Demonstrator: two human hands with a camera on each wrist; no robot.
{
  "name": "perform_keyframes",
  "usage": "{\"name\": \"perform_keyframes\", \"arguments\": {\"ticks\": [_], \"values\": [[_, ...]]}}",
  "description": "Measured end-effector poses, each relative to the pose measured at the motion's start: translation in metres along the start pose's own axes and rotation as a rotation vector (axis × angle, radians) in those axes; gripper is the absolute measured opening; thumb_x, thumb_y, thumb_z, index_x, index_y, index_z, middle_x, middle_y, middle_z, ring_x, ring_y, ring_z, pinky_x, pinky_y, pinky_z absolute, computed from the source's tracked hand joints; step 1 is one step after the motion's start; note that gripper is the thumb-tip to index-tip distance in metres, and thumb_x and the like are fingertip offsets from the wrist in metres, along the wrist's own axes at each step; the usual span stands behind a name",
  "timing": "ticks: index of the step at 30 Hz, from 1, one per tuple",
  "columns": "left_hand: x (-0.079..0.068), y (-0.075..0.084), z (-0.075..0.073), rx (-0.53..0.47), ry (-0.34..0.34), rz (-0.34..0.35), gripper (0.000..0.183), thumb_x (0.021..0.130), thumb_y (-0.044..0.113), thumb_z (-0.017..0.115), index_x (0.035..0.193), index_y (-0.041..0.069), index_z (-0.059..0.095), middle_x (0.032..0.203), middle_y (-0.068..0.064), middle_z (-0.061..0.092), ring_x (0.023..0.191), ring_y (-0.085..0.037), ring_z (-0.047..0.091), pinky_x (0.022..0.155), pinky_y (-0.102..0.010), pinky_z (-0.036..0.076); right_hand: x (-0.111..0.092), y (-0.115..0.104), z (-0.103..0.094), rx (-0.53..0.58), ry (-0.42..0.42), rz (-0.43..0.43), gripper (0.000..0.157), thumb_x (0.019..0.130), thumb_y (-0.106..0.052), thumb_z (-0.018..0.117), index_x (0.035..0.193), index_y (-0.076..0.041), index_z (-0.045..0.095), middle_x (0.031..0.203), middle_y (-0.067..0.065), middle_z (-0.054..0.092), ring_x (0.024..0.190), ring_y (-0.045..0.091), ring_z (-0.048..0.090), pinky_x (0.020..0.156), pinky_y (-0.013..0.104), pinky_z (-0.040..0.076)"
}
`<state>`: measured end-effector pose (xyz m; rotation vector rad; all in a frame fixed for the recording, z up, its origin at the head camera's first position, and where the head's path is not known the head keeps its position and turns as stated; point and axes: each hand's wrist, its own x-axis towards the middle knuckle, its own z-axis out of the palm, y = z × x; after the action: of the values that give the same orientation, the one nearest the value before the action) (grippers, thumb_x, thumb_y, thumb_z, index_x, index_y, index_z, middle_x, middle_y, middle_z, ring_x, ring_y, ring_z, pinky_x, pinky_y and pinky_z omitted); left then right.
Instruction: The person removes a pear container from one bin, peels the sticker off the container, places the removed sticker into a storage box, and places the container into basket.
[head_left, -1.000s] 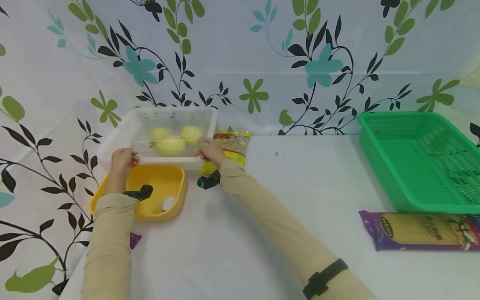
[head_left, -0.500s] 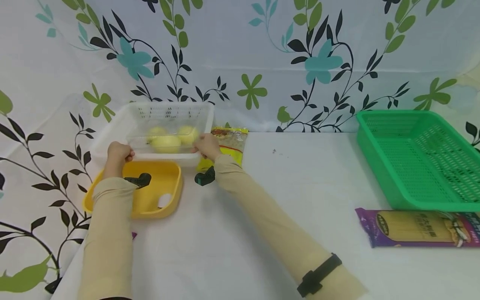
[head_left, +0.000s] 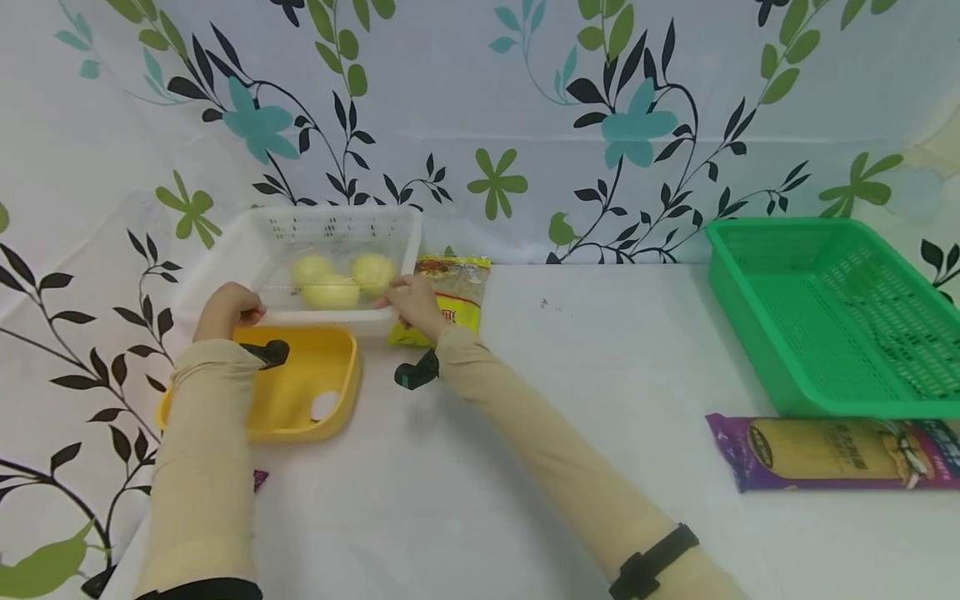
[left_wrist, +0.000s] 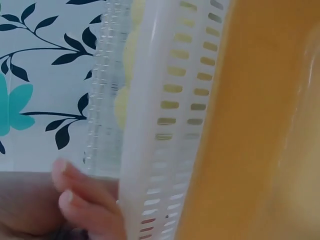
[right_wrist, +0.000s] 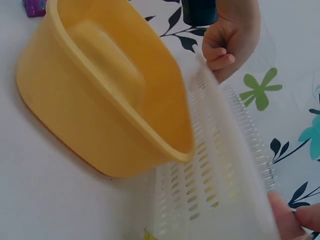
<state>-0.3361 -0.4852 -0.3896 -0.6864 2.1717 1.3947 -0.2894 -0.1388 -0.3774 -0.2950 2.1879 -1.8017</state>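
In the head view, a white plastic basket (head_left: 210,267) stands at the back left. Inside is a clear plastic tray (left_wrist: 107,75) with several round, pale-yellow fruits (head_left: 332,292); their exact kind is unclear. My left hand (head_left: 228,308) is at the basket's front left corner. Its fingertips (left_wrist: 72,200) lie beside the white rim in the left wrist view, loosely bent, with nothing visible between them. At the front right corner is my right hand (head_left: 414,304), thumb and fingers loosened beside the tray edge. The right wrist view cuts this hand off at the lower right.
A yellow basin (head_left: 348,379) with a white oval patch (head_left: 324,406) sits before the basket. Behind my right hand lies a yellow food packet (head_left: 463,292). On the right are a green basket (head_left: 795,367) and a purple noodle packet (head_left: 825,454). A purple scrap (head_left: 259,479) shows near my left sleeve.
Both hands were closed at the tray's front corners; their fingers have loosened. The tray sits slightly lower against the basket rim. The head view has shifted a little.
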Motion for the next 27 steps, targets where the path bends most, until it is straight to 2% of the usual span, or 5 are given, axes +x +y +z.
{"name": "perform_keyframes", "arguments": {"ticks": [3, 10, 14, 18, 27], "values": [[-0.005, 0.000, -0.005, -0.018, -0.109, 0.016, 0.027, 0.088, 0.008, 0.055, 0.099, -0.015, 0.046, 0.059, -0.006, 0.050, 0.048, -0.012, 0.052, 0.054, -0.022, 0.048, -0.002, -0.006, 0.000, -0.040, -0.039, 0.019, 0.041, 0.088, -0.017, 0.054, 0.125, -0.002, 0.047, 0.087, 0.005, 0.063, 0.043, 0.013, 0.036, 0.046, 0.028, 0.041], [-0.103, 0.032, 0.057, 0.040, 0.031, 0.079, 0.068, 0.094, 0.016, 0.041, 0.132, -0.017, -0.006, 0.058, -0.002, 0.054, 0.048, -0.007, 0.055, 0.057, -0.016, 0.047, -0.015, 0.001, -0.017, 0.048, -0.124, 0.010, 0.053, 0.086, -0.027, 0.058, 0.130, -0.002, 0.040, 0.101, 0.016, 0.055, 0.058, 0.023, 0.044, 0.061, 0.036, 0.044], [-0.102, 0.030, 0.068, 0.048, 0.101, 0.213, 0.070, 0.095, 0.021, 0.038, 0.132, -0.016, -0.008, 0.096, -0.026, 0.056, 0.052, -0.007, 0.058, 0.061, -0.019, 0.048, -0.027, 0.012, -0.034, 0.151, -0.147, 0.056, 0.055, 0.085, -0.028, 0.061, 0.129, -0.004, 0.039, 0.080, 0.008, 0.052, 0.053, 0.019, 0.043, 0.057, 0.030, 0.041], [-0.108, 0.029, 0.082, 0.104, 0.146, 0.328, 0.067, 0.096, 0.023, 0.035, 0.134, -0.014, -0.005, 0.136, -0.037, 0.011, 0.056, -0.003, 0.058, 0.068, -0.022, 0.048, -0.045, 0.024, -0.054, 0.164, -0.206, 0.131, 0.059, 0.083, -0.026, 0.062, 0.132, -0.004, 0.037, 0.069, 0.007, 0.045, 0.052, 0.014, 0.041, 0.057, 0.026, 0.040], [-0.117, 0.029, 0.107, 0.204, 0.291, 0.469, 0.059, 0.094, 0.026, 0.035, 0.135, -0.013, 0.017, 0.134, -0.032, 0.027, 0.109, -0.039, 0.044, 0.091, -0.043, 0.035, -0.084, 0.052, -0.120, -0.091, -0.316, -0.003, 0.046, 0.092, -0.025, 0.051, 0.129, -0.002, 0.040, 0.095, 0.013, 0.060, 0.068, 0.018, 0.050, 0.063, 0.028, 0.044]]}}
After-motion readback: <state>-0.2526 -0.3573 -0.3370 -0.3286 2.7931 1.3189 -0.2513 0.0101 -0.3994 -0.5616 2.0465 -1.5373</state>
